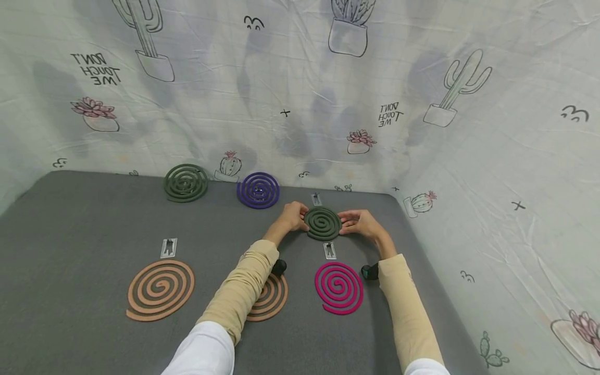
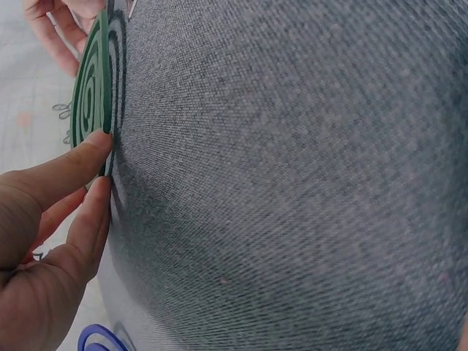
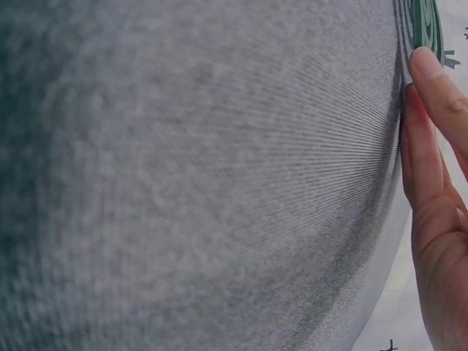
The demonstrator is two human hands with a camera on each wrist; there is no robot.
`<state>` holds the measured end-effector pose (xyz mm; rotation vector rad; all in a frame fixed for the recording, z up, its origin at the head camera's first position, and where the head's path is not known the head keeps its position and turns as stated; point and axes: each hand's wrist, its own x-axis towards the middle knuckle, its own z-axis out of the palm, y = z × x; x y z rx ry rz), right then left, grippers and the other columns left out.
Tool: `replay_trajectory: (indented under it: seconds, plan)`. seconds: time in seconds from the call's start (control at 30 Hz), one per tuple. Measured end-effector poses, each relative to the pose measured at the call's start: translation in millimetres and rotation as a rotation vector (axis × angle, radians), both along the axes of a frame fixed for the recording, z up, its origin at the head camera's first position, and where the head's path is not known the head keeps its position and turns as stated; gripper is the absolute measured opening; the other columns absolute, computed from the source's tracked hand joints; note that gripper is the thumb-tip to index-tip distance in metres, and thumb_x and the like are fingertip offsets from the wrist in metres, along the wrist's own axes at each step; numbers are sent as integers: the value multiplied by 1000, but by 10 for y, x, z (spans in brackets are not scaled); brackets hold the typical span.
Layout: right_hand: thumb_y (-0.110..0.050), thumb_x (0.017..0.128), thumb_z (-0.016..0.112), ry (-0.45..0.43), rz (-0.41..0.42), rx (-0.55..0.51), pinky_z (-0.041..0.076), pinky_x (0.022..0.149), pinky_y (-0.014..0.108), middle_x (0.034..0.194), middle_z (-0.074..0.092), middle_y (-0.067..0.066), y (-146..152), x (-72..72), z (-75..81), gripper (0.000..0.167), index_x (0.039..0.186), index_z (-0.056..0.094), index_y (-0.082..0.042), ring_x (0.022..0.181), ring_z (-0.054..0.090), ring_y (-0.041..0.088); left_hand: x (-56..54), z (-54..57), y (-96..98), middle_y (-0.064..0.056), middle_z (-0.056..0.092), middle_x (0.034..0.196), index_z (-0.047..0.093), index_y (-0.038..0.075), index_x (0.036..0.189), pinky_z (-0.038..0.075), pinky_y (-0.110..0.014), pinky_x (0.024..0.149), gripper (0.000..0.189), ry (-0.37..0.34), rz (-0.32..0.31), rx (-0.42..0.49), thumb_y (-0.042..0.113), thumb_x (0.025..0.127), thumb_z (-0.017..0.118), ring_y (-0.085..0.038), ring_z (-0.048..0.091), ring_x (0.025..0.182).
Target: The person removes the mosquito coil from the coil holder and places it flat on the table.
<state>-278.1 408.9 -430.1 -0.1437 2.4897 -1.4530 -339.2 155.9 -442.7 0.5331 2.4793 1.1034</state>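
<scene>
A dark green mosquito coil [image 1: 322, 223] lies flat between my two hands, just over the grey surface, its shadow showing beneath the rim in the left wrist view. My left hand [image 1: 292, 216] pinches its left edge between thumb and fingers. On the opposite edge, my right hand [image 1: 363, 224] grips it the same way, thumb on top and fingers at the underside. One small metal coil stand [image 1: 316, 199] lies just behind this coil, and another metal stand [image 1: 330, 250] lies in front of it.
A pink coil [image 1: 337, 283] lies between my forearms. My left forearm partly covers an orange coil [image 1: 284, 291]; another orange coil [image 1: 161, 285] and a metal stand [image 1: 169, 248] are farther left. Green [image 1: 186, 183] and purple [image 1: 269, 190] coils sit along the back, by the printed cloth wall [image 1: 290, 78].
</scene>
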Motion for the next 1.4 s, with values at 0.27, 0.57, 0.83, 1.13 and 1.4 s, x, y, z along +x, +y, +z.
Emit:
replay_trajectory:
  seconds: [0.27, 0.57, 0.83, 1.13, 1.4]
  plan:
    - [14, 92, 79, 6, 5, 38, 59, 82, 14, 132, 67, 40, 3, -17, -2, 57, 144, 56, 22, 91, 72, 3, -105, -179, 61, -23, 71, 141, 64, -9, 146, 57, -40, 115, 62, 20, 17, -8, -2, 89, 89, -33, 69, 129]
    - [18, 91, 77, 8, 12, 29, 59, 80, 12, 129, 70, 40, 9, -32, -25, 55, 142, 57, 24, 88, 68, -3, -32, -43, 12, -24, 71, 140, 65, -10, 144, 58, -37, 114, 61, 3, 6, -6, -1, 89, 90, -32, 70, 130]
    - [19, 90, 78, 14, 13, 39, 58, 79, 12, 127, 70, 40, 3, -51, -30, 54, 140, 59, 23, 86, 66, -3, -167, -174, 51, -22, 72, 136, 66, -10, 142, 57, -37, 114, 64, -16, 3, -10, -1, 85, 92, -30, 70, 127]
    - [19, 89, 79, 36, 17, 37, 58, 78, 12, 129, 69, 41, 4, -60, -33, 53, 138, 60, 25, 88, 67, 0, -265, -392, 123, -22, 70, 139, 63, -8, 146, 55, -40, 117, 67, 8, -4, -19, -1, 86, 92, -33, 66, 132]
    - [15, 92, 79, 51, 38, 90, 56, 78, 12, 113, 75, 38, 1, -68, -42, 49, 137, 61, 25, 84, 66, -2, -315, -447, 130, -20, 70, 140, 64, -7, 147, 54, -40, 117, 67, 3, -14, -30, 3, 87, 93, -31, 65, 132]
